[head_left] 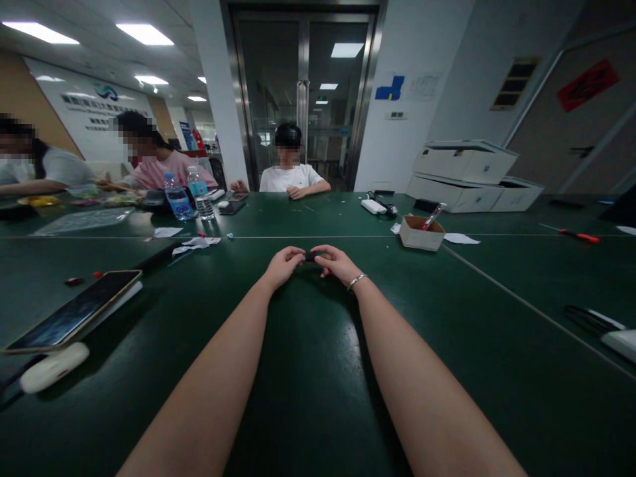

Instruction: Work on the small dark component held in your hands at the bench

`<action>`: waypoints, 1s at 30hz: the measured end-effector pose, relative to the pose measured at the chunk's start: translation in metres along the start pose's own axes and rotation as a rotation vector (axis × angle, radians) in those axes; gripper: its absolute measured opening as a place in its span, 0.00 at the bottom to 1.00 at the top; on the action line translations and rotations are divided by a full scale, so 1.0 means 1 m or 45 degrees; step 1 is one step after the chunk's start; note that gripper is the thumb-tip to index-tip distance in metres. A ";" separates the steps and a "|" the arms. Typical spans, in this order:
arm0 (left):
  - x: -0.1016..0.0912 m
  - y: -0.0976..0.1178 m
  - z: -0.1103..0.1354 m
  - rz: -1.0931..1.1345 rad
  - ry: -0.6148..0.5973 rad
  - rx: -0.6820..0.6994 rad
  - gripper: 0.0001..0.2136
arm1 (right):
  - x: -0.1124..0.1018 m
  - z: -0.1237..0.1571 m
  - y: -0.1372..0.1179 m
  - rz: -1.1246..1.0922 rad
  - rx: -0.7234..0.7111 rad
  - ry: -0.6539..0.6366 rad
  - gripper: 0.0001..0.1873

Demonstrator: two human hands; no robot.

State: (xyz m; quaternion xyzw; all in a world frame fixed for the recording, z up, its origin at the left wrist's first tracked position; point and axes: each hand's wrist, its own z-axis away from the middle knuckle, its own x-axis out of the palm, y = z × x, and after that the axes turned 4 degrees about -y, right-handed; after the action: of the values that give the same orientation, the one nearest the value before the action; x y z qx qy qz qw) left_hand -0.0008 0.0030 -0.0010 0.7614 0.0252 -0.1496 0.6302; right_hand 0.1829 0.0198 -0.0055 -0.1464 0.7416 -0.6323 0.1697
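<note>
Both my arms reach forward over a dark green table. Between my fingertips is a small dark object, too small to tell its kind. My left hand pinches its left end, where a lighter bit shows. My right hand, with a silver bracelet at the wrist, grips its right end between thumb and fingers. The two hands nearly meet, just above or on the tabletop; I cannot tell which.
A smartphone and a white rounded device lie at left. Water bottles and crumpled paper are farther back. Rightward stand a small open box, white boxes and a screwdriver. Several people sit across the table.
</note>
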 end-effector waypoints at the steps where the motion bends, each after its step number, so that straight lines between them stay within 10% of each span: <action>1: 0.000 0.000 0.000 0.000 0.010 0.015 0.12 | 0.000 0.000 0.000 0.001 -0.003 0.000 0.13; 30: 0.002 -0.003 -0.002 -0.013 0.094 0.039 0.13 | 0.000 -0.001 0.001 0.004 0.001 0.010 0.14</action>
State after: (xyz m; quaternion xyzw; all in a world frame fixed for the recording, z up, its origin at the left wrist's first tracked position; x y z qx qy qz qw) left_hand 0.0009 0.0048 -0.0040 0.7759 0.0500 -0.1252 0.6163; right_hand 0.1820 0.0208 -0.0062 -0.1426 0.7422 -0.6330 0.1678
